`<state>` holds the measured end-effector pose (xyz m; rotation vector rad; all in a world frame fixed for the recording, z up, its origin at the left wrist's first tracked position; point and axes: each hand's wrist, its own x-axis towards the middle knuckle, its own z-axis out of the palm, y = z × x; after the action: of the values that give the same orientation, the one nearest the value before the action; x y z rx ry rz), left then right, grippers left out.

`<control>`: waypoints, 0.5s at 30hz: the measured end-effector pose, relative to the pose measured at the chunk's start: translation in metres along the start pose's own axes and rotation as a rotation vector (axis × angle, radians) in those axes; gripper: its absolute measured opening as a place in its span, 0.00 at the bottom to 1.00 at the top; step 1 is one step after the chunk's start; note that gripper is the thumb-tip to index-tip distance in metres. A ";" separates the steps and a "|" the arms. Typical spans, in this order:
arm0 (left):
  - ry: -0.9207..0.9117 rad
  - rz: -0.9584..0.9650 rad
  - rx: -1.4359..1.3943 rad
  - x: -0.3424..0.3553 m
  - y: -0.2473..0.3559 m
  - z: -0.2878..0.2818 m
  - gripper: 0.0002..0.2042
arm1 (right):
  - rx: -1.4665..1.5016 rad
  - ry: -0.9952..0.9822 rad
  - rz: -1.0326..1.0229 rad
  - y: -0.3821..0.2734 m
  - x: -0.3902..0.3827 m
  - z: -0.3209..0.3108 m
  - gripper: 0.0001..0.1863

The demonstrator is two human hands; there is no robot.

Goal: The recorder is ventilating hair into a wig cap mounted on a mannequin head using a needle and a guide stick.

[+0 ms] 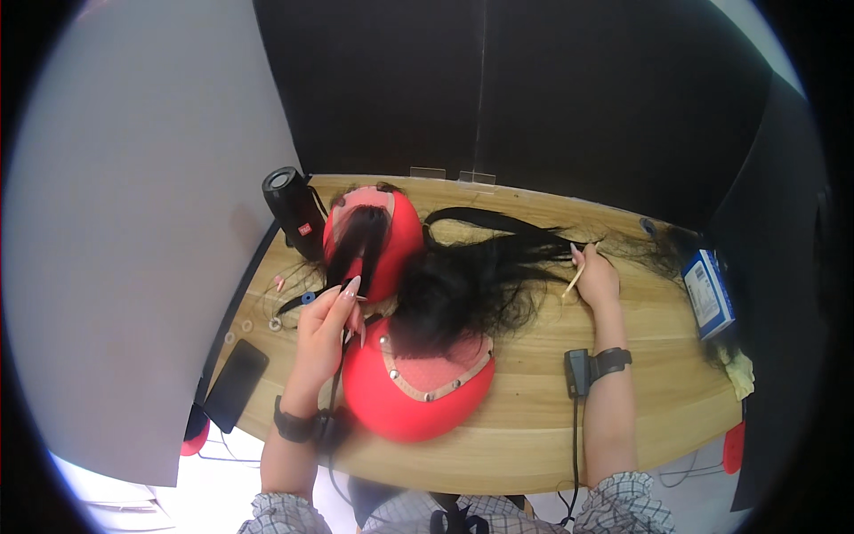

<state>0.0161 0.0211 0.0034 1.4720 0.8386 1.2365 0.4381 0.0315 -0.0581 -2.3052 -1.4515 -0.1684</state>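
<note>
A red head form (418, 414) with a pink mesh cap edged by studded beige tape sits near the front, topped by a mass of black hair (431, 307). Behind it at left stands a second red head form (400, 240) with dark hanging locks (356, 240). My left hand (325, 334) pinches at the lower end of those locks, with a small thin item between its fingers, too small to name. My right hand (592, 276) is closed on a thin pale stick (569, 289), beside long black strands spread rightward over the wooden table (525, 392).
A black cylindrical speaker (294, 214) stands back left. A phone (236, 383) and small rings (249, 326) lie left, a blue-and-white box (709, 294) and crumpled pale material (738, 374) right. Dark and grey partitions surround the table. Cabled devices (576, 374) are beside my wrists.
</note>
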 end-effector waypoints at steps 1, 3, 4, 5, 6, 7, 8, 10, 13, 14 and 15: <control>-0.012 0.020 0.004 0.000 -0.001 -0.001 0.14 | -0.014 -0.003 -0.033 -0.001 -0.001 0.000 0.19; -0.011 0.020 0.008 0.000 -0.001 0.000 0.14 | -0.026 -0.005 -0.066 -0.005 -0.003 -0.002 0.19; -0.007 0.017 0.009 0.000 0.000 0.000 0.13 | 0.029 0.035 -0.026 -0.007 -0.003 -0.006 0.20; -0.011 0.020 0.013 0.000 0.000 0.001 0.13 | 0.087 0.074 0.014 -0.008 -0.004 -0.010 0.20; -0.005 0.019 -0.004 0.000 -0.001 0.003 0.13 | 0.085 0.077 0.018 -0.007 0.000 -0.020 0.20; 0.000 0.018 -0.021 0.000 -0.002 0.005 0.13 | 0.217 0.112 0.073 -0.005 0.007 -0.035 0.21; -0.003 0.017 -0.024 0.001 -0.003 0.006 0.13 | 0.349 0.145 0.126 -0.005 0.012 -0.052 0.22; -0.004 0.059 -0.012 0.001 -0.007 0.004 0.14 | 0.639 0.366 -0.038 -0.019 0.006 -0.093 0.28; 0.055 0.034 0.033 -0.003 0.002 0.003 0.15 | 0.986 0.410 -0.411 -0.062 -0.026 -0.162 0.34; 0.067 0.033 0.037 -0.003 0.004 0.002 0.15 | 0.968 0.421 -0.624 -0.062 -0.039 -0.177 0.33; 0.046 0.016 0.020 -0.003 0.003 0.001 0.15 | 1.273 0.374 -0.708 -0.065 -0.059 -0.188 0.28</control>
<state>0.0155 0.0168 0.0057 1.4739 0.8734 1.2810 0.3755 -0.0695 0.1122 -0.6869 -1.4420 0.1130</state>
